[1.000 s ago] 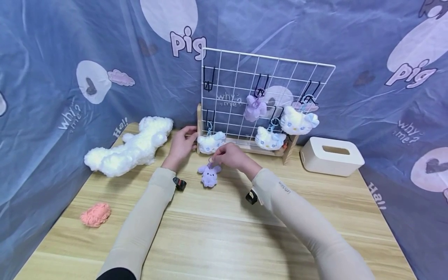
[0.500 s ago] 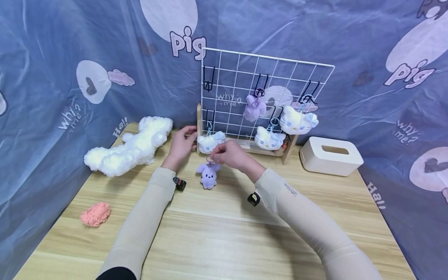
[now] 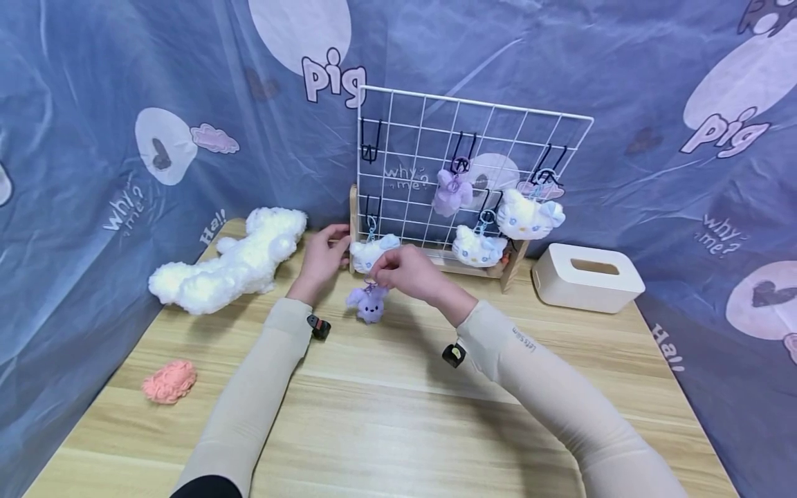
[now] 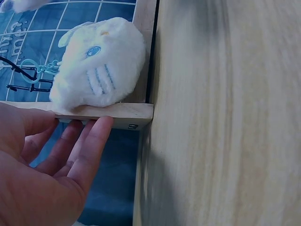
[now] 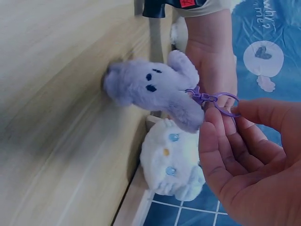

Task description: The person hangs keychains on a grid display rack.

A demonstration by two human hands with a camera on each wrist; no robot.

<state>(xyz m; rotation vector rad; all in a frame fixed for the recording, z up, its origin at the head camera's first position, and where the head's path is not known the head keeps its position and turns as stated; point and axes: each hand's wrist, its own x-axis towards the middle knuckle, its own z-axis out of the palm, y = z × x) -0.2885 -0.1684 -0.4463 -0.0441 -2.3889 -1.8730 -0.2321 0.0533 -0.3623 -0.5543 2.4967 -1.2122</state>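
My right hand (image 3: 411, 272) pinches the purple metal ring (image 5: 227, 104) of a small lilac plush bunny keychain (image 5: 155, 84). The bunny dangles below my fingertips, its long ears spread and two dark eyes showing. My left hand (image 4: 56, 160) rests its fingertips against the outer side of the left wooden post (image 4: 134, 111) of a white wire grid rack (image 3: 461, 102). Close behind the bunny, a white plush cat-head keychain (image 3: 363, 256) hangs low on the rack's left side, partly covered by my right hand in the head view.
Two more white cat-head keychains (image 3: 478, 247) and a lilac plush (image 3: 452, 194) hang from black hooks. At upper left sits a bare black hook (image 3: 369, 152). A white fluffy plush (image 3: 233, 266) and pink yarn bundle (image 3: 170, 382) lie left; a tissue box (image 3: 588, 277) stands right.
The bunny keychain, held by its ring, has shifted slightly left and risen a little along with my right hand. My left hand keeps its place at the post.
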